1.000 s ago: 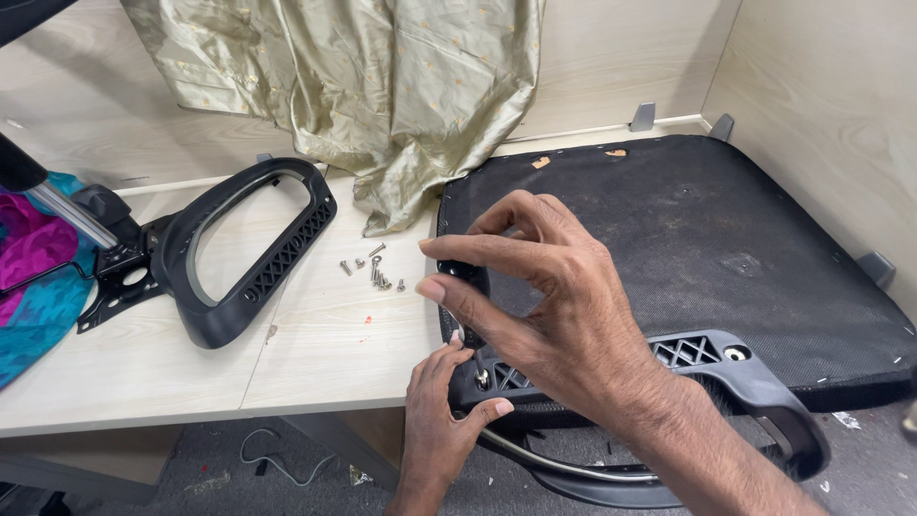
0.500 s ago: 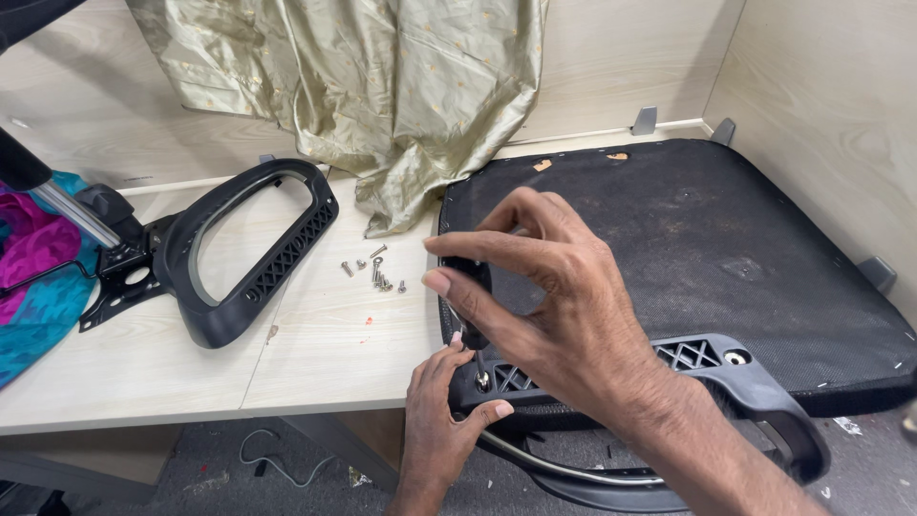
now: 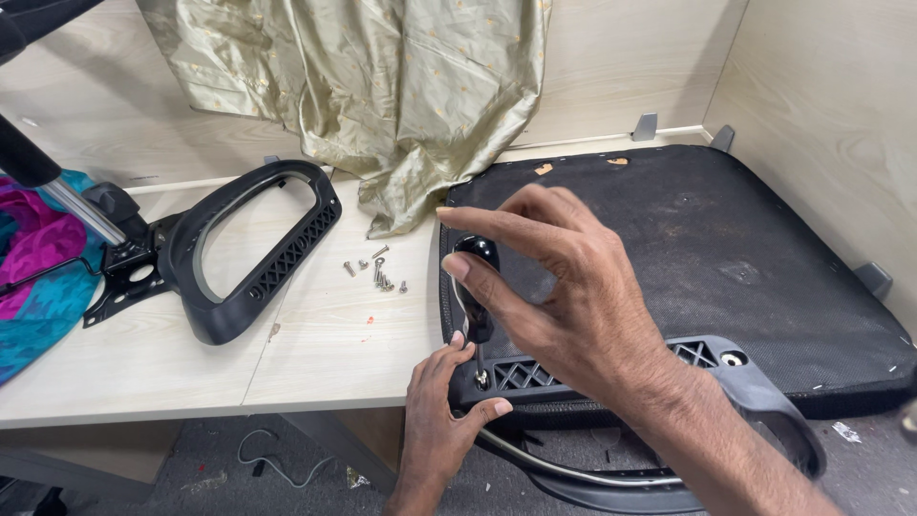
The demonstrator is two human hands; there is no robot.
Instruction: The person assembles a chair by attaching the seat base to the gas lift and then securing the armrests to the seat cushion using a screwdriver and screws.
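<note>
My right hand (image 3: 564, 287) grips the black handle of a screwdriver (image 3: 477, 287) that stands upright, its tip on a screw in a black plastic armrest bracket (image 3: 592, 368). That bracket lies on the near edge of an upturned black chair seat (image 3: 726, 248). My left hand (image 3: 444, 406) reaches up from below the table edge and pinches the bracket's left end beside the screwdriver tip.
A second black armrest (image 3: 258, 253) lies on the pale wooden table (image 3: 325, 354) at the left, next to a metal chair mechanism (image 3: 119, 263). Several loose screws (image 3: 377, 270) lie between them. Gold fabric (image 3: 382, 96) hangs at the back; bright cloth (image 3: 38, 277) sits far left.
My right hand has shifted slightly on the screwdriver handle, fingers turning around it. My left hand stays on the bracket.
</note>
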